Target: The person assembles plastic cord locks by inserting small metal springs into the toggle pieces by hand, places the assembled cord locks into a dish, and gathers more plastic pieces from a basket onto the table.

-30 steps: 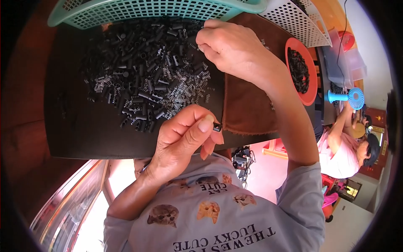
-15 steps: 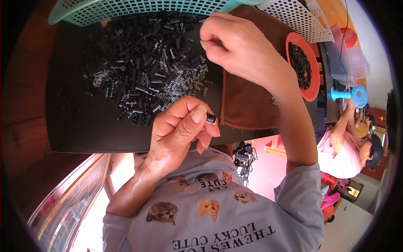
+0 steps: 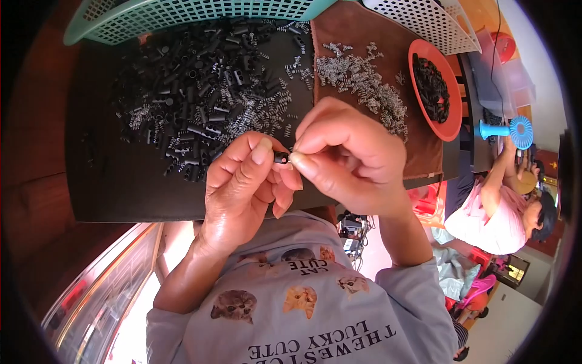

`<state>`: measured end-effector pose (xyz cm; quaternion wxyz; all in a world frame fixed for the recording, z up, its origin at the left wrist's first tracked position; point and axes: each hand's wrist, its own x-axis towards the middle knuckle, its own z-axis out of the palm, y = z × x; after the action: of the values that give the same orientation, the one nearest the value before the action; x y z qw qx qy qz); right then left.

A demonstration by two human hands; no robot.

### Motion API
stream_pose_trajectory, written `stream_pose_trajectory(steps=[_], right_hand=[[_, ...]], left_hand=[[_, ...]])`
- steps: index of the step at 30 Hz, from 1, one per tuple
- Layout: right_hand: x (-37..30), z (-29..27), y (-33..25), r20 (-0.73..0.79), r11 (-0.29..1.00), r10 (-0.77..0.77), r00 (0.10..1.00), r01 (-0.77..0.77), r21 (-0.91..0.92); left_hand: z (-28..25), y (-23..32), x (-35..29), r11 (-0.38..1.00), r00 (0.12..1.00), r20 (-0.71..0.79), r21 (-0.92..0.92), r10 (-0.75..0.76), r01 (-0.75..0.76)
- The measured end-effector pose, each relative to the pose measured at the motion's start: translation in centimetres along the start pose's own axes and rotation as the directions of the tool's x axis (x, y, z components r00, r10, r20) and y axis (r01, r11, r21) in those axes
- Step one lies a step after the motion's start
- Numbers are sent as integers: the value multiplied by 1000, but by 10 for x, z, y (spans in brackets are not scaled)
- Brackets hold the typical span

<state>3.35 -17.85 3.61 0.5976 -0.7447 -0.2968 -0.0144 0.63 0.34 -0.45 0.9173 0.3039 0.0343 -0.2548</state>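
Observation:
My left hand (image 3: 239, 182) is closed, with a short black tube (image 3: 280, 158) pinched between thumb and fingers. The tube's open end points right, toward my right hand (image 3: 351, 158). That hand is closed too, its thumb and forefinger pressed together right at the tube's end. A thin pale glint shows by those fingertips, too small to make out. Beyond my left hand lies a heap of black tubes (image 3: 200, 130) mixed with small metal coil springs (image 3: 260, 112) on the dark table (image 3: 121, 194).
More springs (image 3: 364, 79) lie on a brown cloth (image 3: 418, 151). An orange-red bowl (image 3: 450, 124) holds small black parts. A teal basket (image 3: 200, 18) and a white perforated basket (image 3: 424, 24) stand at the far edge. At right are a blue fan (image 3: 520, 132) and another person (image 3: 491, 212).
My right hand has come back from the far side of the heap to the tube's end, uncovering the springs on the cloth. My left hand has shifted slightly left with the tube.

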Motion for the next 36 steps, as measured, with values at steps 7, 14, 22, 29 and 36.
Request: stream_pose_trajectory(steps=[7, 14, 22, 29, 36], right_hand=[[-9, 18, 9, -139, 957, -209, 968, 173, -233], [-13, 18, 7, -119, 926, -235, 965, 184, -331], [-12, 19, 7, -1, 867, -281, 960, 254, -428], [35, -24, 21, -60, 825, -200, 978, 135, -548], [70, -20, 49, 200, 776, -32, 979, 150, -612]], left_hand=[[-3, -3, -1, 1000, 1000, 9, -3, 7, -7], [0, -1, -1, 999, 1000, 7, 41, 18, -18], [-3, 1, -1, 1000, 999, 43, 6, 28, -28], [-6, 0, -2, 987, 990, 137, 151, 39, -60], [-6, 3, -2, 991, 992, 123, 133, -3, -14]])
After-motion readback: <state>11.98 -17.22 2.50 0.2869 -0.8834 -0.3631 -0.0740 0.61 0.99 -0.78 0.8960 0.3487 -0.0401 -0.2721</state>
